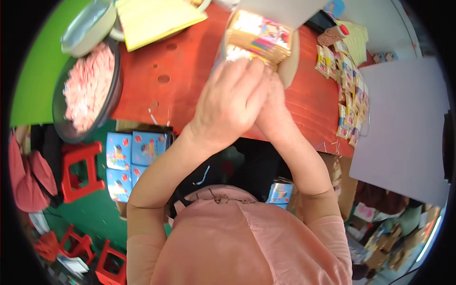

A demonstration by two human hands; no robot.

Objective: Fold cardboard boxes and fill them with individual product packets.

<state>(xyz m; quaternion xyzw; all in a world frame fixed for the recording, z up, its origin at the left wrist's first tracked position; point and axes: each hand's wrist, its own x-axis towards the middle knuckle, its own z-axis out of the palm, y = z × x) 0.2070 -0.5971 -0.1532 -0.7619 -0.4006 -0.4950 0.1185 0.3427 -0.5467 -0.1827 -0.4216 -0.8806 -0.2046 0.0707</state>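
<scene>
"Where are the printed packets point(268, 38)?"

"Just ahead of the left hand point(228, 102) and right hand point(274, 92), stacked in an open pale container point(289, 71). Their wrappers carry yellow, pink and blue print, too blurred to read."

"And the grip?"

"The left overlaps the right, fingers curled in at the container's near edge. I can't tell whether they grip anything."

"Any labels to the right of the hands?"

"Small packets point(349, 85) lie in uneven rows on the red tabletop point(142, 80), their coloured print too small to make out. A red-capped jar point(330, 36) stands beyond them."

"To the left?"

"A dark basin point(117, 88) full of pink pieces point(90, 88). Farther ahead lies a yellow sheet point(159, 21). Nearer the wearer than the hands, beside the left forearm, blue boxes point(148, 146) show a printed figure and red marks."
</scene>
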